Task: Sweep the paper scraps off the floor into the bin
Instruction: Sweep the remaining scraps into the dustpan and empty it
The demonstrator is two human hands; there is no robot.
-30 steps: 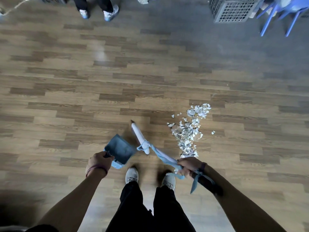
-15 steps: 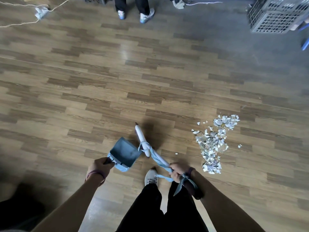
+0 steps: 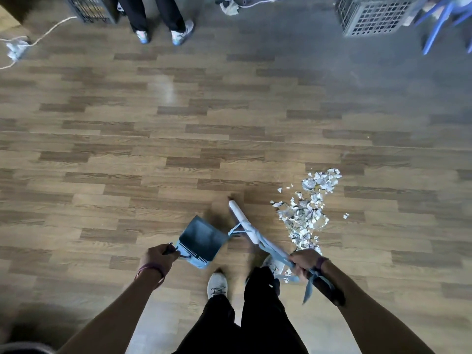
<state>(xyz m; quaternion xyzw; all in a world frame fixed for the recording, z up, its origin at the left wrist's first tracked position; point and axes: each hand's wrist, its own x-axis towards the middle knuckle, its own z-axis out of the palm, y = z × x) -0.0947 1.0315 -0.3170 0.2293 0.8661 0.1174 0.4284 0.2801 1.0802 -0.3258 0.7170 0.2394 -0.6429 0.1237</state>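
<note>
Bare forearms, black trousers (image 3: 229, 325), white sneakers (image 3: 217, 286), and what looks like a purple band on each wrist.

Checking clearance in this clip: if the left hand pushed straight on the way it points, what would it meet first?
The left hand points up-right along the dustpan it grips. Beyond the pan's open edge comes the white broom handle. Heights are unclear, so it might pass under.

dustpan (image 3: 201, 241) left, scraps (image 3: 306, 213) right, broom (image 3: 245, 223) between

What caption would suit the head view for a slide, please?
Left hand holds a dustpan, right hand a broom, beside heaped paper scraps.
</note>
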